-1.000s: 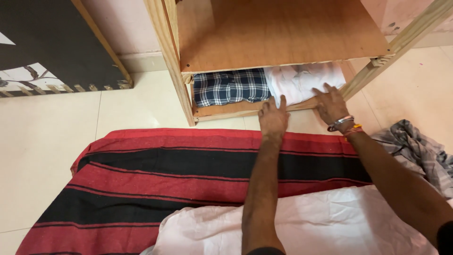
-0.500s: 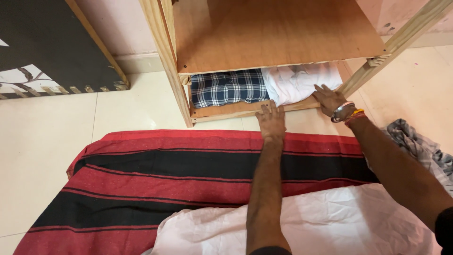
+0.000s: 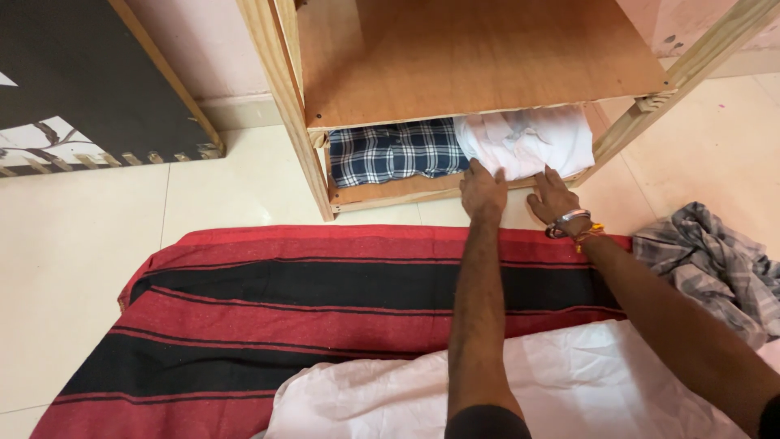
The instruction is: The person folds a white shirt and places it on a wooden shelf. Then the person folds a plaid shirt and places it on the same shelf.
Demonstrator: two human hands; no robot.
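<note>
A folded white garment lies on the bottom shelf of a wooden rack, to the right of a folded blue checked garment. My left hand rests at the white garment's front left corner, fingers spread against it. My right hand, with bangles and a thread at the wrist, touches the garment's lower front edge near the middle. Neither hand closes around the cloth.
A red and black striped blanket covers the floor in front of the rack, with a pale pink cloth on it. A crumpled grey checked cloth lies at the right. A dark framed panel leans at the left.
Both hands have shifted along the white garment: the left moved right and up to its corner, the right moved left and down from the far side to the front edge.
</note>
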